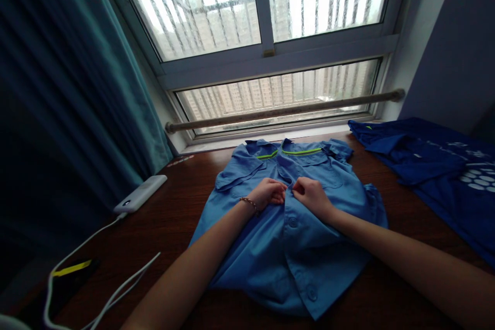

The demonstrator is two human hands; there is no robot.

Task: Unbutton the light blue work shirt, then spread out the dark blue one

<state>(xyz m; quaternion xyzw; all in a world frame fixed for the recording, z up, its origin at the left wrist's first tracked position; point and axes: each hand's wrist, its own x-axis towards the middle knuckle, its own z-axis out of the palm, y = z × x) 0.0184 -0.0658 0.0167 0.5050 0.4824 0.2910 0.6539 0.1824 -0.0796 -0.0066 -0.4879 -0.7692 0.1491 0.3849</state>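
A light blue button-up shirt [255, 247] lies spread on the dark wooden table, collar toward the window. Yellow-green stripes cross its chest, and buttons [293, 222] show along the front placket. At mid-chest, my left hand [270, 192] pinches the placket edge, a beaded bracelet [249, 202] around its wrist. Just right of it, my right hand [309, 195] has its thumb and fingers closed on the other side of the same front opening. The fingertips nearly meet, and whatever small part sits between them is hidden.
A darker blue garment [433, 165] with white print lies at the right. On the left are a white power bank [141, 193] with a white cable [83, 243] and a black-and-yellow object [72, 268]. A curtain [116, 77] hangs left; a rail [286, 112] crosses the window behind.
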